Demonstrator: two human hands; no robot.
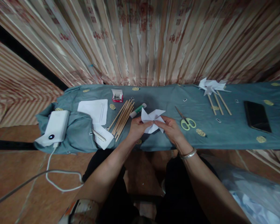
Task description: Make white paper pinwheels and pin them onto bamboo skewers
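A white paper pinwheel (157,114) with folded blades is held between both hands above the near edge of the cloth. My left hand (138,127) grips its left side, the thumb pressed close to the centre. From the other side my right hand (170,128) pinches it, its thumb also by the centre, where a small dark spot shows. The fingers behind the paper are hidden. Just behind my left hand lies a green and white glue stick (138,110). Scissors (186,121) with light green handles rest to the right of my right hand.
A bundle of wooden sticks (123,120), a small red box of metal pins (117,97) and white paper sheets (94,109) lie left. A white power bank (57,126) has a cable hanging off. Finished pinwheels (211,86) on sticks and a black phone (257,116) lie right.
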